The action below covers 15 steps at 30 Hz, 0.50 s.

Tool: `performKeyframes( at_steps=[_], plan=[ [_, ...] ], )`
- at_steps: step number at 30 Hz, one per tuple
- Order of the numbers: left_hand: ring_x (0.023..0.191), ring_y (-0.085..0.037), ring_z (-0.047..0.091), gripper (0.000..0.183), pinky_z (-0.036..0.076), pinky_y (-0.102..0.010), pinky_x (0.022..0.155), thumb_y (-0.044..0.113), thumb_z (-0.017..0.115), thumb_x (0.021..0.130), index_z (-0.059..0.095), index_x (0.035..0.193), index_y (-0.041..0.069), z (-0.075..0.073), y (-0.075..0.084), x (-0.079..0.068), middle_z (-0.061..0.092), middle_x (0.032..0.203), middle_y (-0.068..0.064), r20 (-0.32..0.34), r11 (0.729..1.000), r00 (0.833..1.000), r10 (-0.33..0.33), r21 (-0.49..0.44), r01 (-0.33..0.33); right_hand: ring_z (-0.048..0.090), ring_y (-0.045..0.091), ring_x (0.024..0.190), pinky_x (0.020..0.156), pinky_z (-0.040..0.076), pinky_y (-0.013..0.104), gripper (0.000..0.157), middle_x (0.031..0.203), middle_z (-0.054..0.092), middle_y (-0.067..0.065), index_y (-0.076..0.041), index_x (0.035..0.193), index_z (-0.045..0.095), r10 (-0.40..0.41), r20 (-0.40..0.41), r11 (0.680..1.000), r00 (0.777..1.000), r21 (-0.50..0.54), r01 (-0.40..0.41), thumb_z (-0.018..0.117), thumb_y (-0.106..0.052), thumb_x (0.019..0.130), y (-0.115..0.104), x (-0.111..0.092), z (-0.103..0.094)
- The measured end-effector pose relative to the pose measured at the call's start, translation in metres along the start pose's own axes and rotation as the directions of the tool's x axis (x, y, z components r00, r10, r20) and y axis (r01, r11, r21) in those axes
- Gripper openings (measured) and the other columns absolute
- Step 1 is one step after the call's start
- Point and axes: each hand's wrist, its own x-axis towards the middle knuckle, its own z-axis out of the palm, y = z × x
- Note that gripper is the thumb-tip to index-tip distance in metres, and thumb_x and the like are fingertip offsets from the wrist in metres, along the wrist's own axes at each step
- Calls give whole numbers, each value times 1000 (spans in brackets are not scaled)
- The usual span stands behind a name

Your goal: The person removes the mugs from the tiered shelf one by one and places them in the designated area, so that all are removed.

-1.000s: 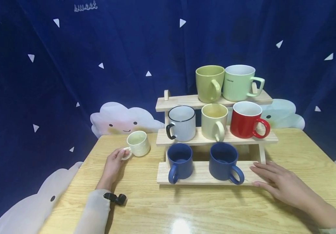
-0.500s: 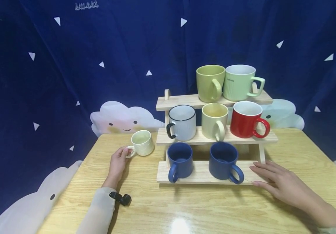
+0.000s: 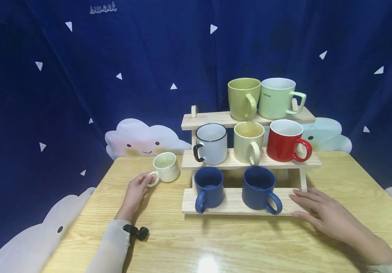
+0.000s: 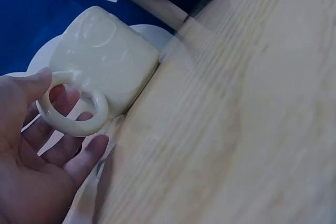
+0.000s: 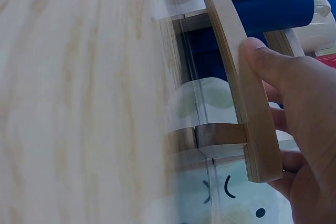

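Observation:
A small cream mug [image 3: 169,170] with a raised pattern stands on the table left of the wooden rack. My left hand [image 3: 137,192] pinches its ring handle; in the left wrist view the thumb lies on the handle [image 4: 79,127] and the fingers are behind and below it. On the right, my right hand [image 3: 332,216] rests on the end of the rack's bottom shelf [image 3: 233,204]. The right wrist view shows the thumb against the front edge of that shelf [image 5: 260,145], the fingers over its upper face. Two blue mugs, one left [image 3: 213,193] and one right [image 3: 255,193], stand on this shelf.
The middle shelf [image 3: 189,161] bears a white mug with a black rim [image 3: 214,149], a pale yellow mug [image 3: 243,144] and a red mug [image 3: 281,146]. On top are an olive mug [image 3: 238,100] and a mint mug [image 3: 274,100]. A blue curtain [image 3: 148,57] hangs behind.
The left hand has shifted the cream mug a little to the right, toward the rack; over the last half second the mug stays put. The right hand keeps its place on the shelf.

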Motion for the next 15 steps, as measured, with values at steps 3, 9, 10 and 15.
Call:
performKeyframes(
  at_steps=[3, 9, 10, 15],
  plan=[
    [116, -24, 57, 48, 52, -29, 94, 36, 58, 99, 57, 131, 0, -3, 2, 1, 59, 127, -21, 1, 998, 1000, 11, 65, -11, 50, 43, 121, 90, 44, 66, 53, 129, 63, 8, -18, 130, 65, -13, -10, 1000, 1000, -4, 13, 73, -46, 85, 1, -1, 0],
    [120, -34, 56, 54, 50, -35, 98, 40, 57, 99, 55, 133, -1, -13, 12, 0, 54, 135, -20, -22, 992, 999, 44, 120, -41, 50, 42, 121, 94, 42, 64, 52, 129, 63, 8, -18, 130, 65, -26, -24, 1000, 999, -4, 26, 74, -44, 86, 3, -2, -2],
    [120, -33, 56, 54, 49, -35, 99, 41, 56, 99, 55, 133, -1, -15, 14, -1, 55, 135, -19, -31, 989, 998, 50, 139, -45, 50, 42, 121, 94, 42, 64, 52, 129, 63, 7, -18, 130, 65, -29, -26, 1000, 999, -2, 29, 74, -43, 85, 3, -1, -1],
    [124, -31, 52, 54, 45, -40, 103, 42, 54, 100, 56, 132, -1, -20, 30, -5, 57, 132, -19, -36, 978, 995, 98, 189, -89, 50, 40, 121, 92, 44, 62, 51, 129, 63, 6, -18, 129, 66, -30, -17, 1000, 999, -1, 30, 73, -45, 86, 1, 0, -1]
  ],
)
